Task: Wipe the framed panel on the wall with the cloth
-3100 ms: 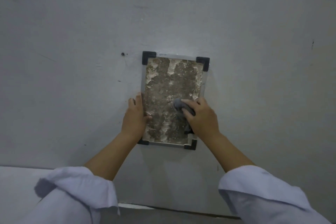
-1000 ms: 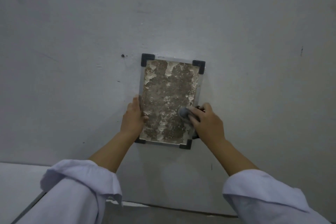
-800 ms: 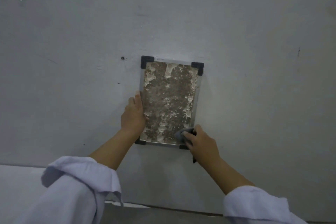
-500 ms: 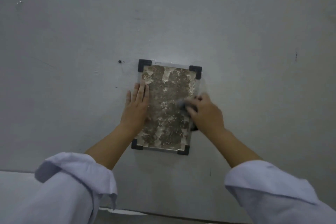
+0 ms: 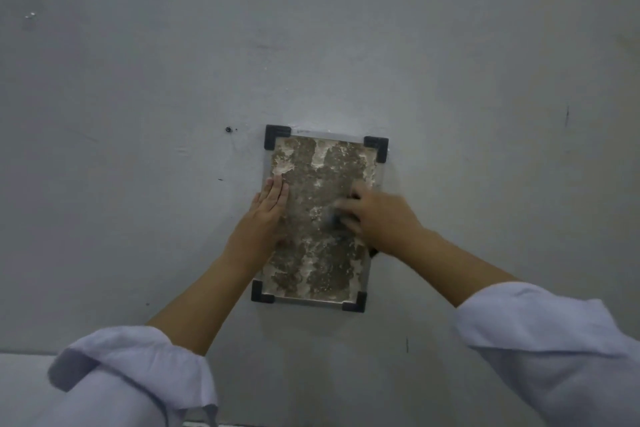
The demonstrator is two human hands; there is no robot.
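Observation:
The framed panel (image 5: 320, 270) hangs on the grey wall, a mottled brown and white face in a thin metal frame with black corner caps. My left hand (image 5: 266, 215) lies flat with its fingers together on the panel's left edge, holding nothing. My right hand (image 5: 377, 215) is blurred and pressed on the panel's right-middle part. It grips a grey-blue cloth (image 5: 333, 217), which peeks out under the fingertips; most of the cloth is hidden by the hand.
The grey wall (image 5: 485, 80) fills the view. A small dark screw hole (image 5: 228, 129) sits left of the panel's top corner. A pale ledge (image 5: 24, 371) runs along the bottom left. White sleeves cover both forearms.
My right hand went down to the panel's bottom right corner with the cloth, came back up to the right edge, and now slides left toward the middle. My left hand moved up the left edge.

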